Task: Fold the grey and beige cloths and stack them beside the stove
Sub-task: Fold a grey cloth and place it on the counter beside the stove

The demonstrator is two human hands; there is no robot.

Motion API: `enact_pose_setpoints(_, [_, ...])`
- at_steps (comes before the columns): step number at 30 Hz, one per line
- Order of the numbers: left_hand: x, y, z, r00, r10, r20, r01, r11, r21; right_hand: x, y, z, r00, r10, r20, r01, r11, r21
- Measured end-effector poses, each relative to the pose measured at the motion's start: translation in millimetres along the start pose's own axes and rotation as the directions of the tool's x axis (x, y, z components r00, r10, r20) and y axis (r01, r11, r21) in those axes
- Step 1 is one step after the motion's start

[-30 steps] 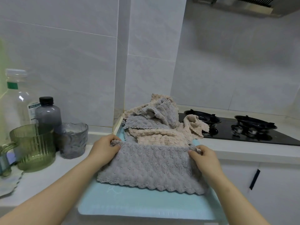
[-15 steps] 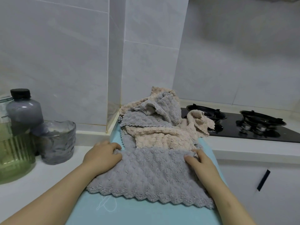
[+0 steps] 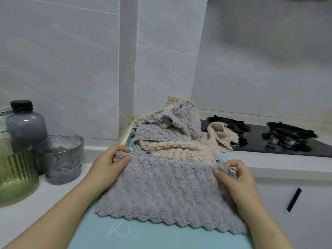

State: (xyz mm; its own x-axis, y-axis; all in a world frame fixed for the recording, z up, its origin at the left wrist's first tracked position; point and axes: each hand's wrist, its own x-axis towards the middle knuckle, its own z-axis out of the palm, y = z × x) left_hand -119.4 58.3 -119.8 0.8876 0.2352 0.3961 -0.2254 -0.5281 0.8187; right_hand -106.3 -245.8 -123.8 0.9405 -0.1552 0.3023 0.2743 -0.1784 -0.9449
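A grey cloth (image 3: 167,191) lies spread on a light blue mat (image 3: 143,238), its far corners pinched by the left hand (image 3: 107,166) and the right hand (image 3: 237,178). Behind it, a heap of grey and beige cloths (image 3: 172,137) spills onto the black stove (image 3: 280,141). At left stand a dark bottle (image 3: 25,124), a glass cup (image 3: 62,159) and a green pitcher (image 3: 16,177).

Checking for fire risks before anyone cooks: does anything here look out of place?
Yes: a beige cloth from the unfolded heap spills onto the black stove, its corner right by the nearest burner. Fabric does not belong there.
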Motion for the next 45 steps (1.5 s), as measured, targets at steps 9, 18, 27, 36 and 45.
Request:
enact_pose_setpoints(9, [3.7,1.8,-0.9,0.985,-0.170,-0.038,0.153,0.950,-0.272,35.8,-20.7,20.3,0.990,-0.121,-0.076,0.113,0.988,-0.105])
enact_pose_setpoints(18, [3.5,-8.3,-5.1,0.969,-0.144,0.199,0.156,0.987,-0.047,27.8,1.8,26.6,0.998,0.029,-0.054,-0.048,0.921,-0.387])
enact_pose_setpoints(27, [0.6,-6.3,3.1,0.999,-0.043,-0.017,0.046,0.980,0.194,20.8,0.4,18.8,0.994,0.005,-0.110,-0.043,0.937,-0.346])
enact_pose_setpoints(36, [-19.3,1.7,8.9,0.799,0.130,0.587,-0.375,0.871,0.318,9.3,-6.9,10.2,0.987,0.157,0.009,-0.118,0.776,-0.620])
enact_pose_setpoints(45, [-20.2,6.8,20.6,0.768,-0.039,0.639,-0.429,0.709,0.559,4.4,-34.8,-10.5,0.959,0.233,0.161,-0.146,0.894,-0.424])
